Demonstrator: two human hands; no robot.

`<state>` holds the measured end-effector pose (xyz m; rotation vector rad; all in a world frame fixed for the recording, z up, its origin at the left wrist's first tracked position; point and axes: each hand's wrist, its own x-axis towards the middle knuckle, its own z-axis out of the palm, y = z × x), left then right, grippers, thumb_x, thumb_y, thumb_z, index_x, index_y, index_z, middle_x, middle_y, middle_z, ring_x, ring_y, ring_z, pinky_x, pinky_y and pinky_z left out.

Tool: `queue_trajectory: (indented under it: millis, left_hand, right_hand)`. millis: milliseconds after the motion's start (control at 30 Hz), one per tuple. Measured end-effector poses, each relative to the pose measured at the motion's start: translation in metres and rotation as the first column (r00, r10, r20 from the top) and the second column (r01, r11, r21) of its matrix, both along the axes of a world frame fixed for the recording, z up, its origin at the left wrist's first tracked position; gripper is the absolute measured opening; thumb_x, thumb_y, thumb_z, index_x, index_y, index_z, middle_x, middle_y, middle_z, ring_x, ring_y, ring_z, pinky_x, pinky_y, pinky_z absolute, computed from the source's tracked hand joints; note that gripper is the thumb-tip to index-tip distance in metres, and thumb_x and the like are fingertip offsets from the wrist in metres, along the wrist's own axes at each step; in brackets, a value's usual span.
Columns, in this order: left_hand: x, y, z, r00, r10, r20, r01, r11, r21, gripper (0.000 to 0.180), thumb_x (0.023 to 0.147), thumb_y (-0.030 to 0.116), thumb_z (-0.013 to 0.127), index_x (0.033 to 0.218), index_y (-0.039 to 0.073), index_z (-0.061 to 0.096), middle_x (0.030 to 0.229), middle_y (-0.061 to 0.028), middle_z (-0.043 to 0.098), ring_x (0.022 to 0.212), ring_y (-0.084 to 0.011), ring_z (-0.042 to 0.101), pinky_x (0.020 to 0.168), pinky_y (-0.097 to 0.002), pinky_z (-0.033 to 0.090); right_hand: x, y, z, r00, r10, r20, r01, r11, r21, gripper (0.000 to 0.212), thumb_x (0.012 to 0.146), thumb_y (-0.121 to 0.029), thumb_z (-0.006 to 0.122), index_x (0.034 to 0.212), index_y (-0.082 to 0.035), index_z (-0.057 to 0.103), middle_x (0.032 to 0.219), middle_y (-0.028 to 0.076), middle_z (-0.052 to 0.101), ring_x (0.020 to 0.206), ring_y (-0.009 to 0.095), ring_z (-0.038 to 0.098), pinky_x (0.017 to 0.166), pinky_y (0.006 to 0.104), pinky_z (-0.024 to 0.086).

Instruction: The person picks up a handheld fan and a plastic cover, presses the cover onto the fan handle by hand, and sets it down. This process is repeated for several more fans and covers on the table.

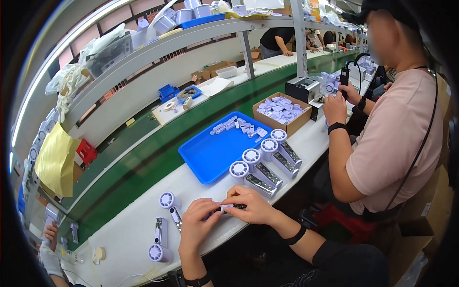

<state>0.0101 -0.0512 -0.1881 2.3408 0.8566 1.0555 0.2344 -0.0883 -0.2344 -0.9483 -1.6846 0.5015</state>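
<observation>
Both my hands meet over the white bench. My left hand is closed on one end of a small dark strip with a pale lavender piece. My right hand pinches the other end; the fingers hide much of it, so its exact kind is unclear. Just left of my left hand lies an open lavender handheld fan, its handle partly hidden by that hand. Farther left is another fan with its head toward me. Beyond my right hand, several fans lie in a row, circuit boards showing in their handles.
A blue tray holds several small lavender parts at its far side. Behind the row stands a cardboard box of lavender pieces. A co-worker in pink works at the right; another person's hand holds a fan at far left.
</observation>
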Motion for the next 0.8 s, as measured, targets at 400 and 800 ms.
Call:
queue_trajectory:
  millis: [400,800]
  left_hand:
    - [-0.005,-0.007,-0.009,0.991,0.027,-0.130,0.006,0.969,0.246,0.020,0.090,0.010,0.085,0.110,0.004,0.082,0.114,-0.0079,0.080,0.119,-0.0336,0.073,0.105,-0.0463,0.056]
    - [-0.007,-0.003,-0.014,0.987,0.022,-0.159,0.036,0.936,0.351,0.027,0.089,0.007,0.085,0.115,0.005,0.078,0.118,-0.0070,0.078,0.119,-0.0330,0.072,0.105,-0.0493,0.055]
  right_hand:
    - [0.000,-0.011,-0.003,0.999,-0.009,-0.044,0.014,0.994,0.107,0.020,0.095,-0.006,0.084,0.114,-0.001,0.083,0.104,0.012,0.078,0.088,0.026,0.076,0.076,0.0332,0.061]
    - [0.000,-0.013,0.005,0.997,-0.050,0.063,0.038,0.982,0.187,0.021,0.099,-0.005,0.079,0.120,-0.001,0.082,0.112,0.014,0.075,0.094,0.028,0.075,0.081,0.0362,0.061]
